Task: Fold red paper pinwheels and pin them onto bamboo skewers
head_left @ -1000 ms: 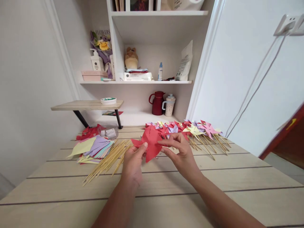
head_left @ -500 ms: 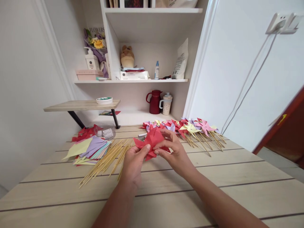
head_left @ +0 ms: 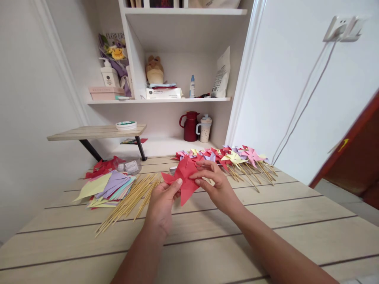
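Note:
A red paper pinwheel (head_left: 187, 179) is held up above the table between both hands. My left hand (head_left: 162, 203) pinches its lower left side, thumb on top of the paper. On the right side, my right hand (head_left: 214, 183) grips a fold between thumb and fingertips, partly hiding it. Left of my hands lies a spread of thin bamboo sticks (head_left: 127, 203). Behind and to the right rests a pile of finished pinwheels (head_left: 235, 158) on sticks, in red, pink, purple and yellow.
Coloured paper sheets (head_left: 103, 189) and red paper pieces (head_left: 100, 168) lie at the left, near a clear plastic container (head_left: 130, 165). A small raised wooden shelf (head_left: 89, 133) stands over that corner. At the back are a dark red jug (head_left: 191, 128) and a cream cup (head_left: 205, 130).
The red pinwheel has turned a little in my hands, and one pointed blade now hangs further down. Both hands keep hold of it. The view has shifted slightly.

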Motion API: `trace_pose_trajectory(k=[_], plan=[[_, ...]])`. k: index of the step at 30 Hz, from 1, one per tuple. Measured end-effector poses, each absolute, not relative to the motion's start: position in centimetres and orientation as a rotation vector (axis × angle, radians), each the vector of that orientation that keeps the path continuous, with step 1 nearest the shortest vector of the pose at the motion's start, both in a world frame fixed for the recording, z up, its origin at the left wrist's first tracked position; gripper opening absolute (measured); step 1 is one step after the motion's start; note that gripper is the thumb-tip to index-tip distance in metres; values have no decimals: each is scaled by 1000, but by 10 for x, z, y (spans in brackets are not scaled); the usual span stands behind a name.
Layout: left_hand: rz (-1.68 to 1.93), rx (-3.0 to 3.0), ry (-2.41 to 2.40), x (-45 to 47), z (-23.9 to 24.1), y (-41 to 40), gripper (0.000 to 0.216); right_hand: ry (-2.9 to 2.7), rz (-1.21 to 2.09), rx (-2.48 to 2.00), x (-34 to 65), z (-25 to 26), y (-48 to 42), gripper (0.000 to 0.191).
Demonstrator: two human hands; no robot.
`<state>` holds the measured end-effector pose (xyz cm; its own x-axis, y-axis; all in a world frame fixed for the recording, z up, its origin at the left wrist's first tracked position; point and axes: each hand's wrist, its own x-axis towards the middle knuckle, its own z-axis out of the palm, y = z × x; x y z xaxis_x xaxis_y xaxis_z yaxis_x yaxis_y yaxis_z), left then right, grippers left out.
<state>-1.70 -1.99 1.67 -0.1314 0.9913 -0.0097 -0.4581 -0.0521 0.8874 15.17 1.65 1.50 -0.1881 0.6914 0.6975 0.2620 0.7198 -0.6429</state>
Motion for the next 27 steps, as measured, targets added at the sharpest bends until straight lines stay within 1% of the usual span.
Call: trace_pose_trajectory(k=[5, 8, 11, 18, 24, 27], plan=[[1413, 740, 823, -18, 18, -19, 28, -1735, 493, -766, 160, 21, 20, 18], [1338, 705, 774, -19, 20, -20, 30, -1778, 542, -747, 164, 24, 21, 15], [1281, 693, 713, -22, 22, -20, 31, -1784, 650, -716, 167, 25, 21, 13], [1243, 709, 676, -24, 23, -21, 30, -1732, 878, -688, 172, 28, 22, 17], [1228, 724, 707, -22, 22, -21, 29, -1827, 780, -621, 170, 29, 20, 9], [1232, 733, 721, -20, 21, -21, 28, -1845, 786, -589, 169, 27, 20, 11]])
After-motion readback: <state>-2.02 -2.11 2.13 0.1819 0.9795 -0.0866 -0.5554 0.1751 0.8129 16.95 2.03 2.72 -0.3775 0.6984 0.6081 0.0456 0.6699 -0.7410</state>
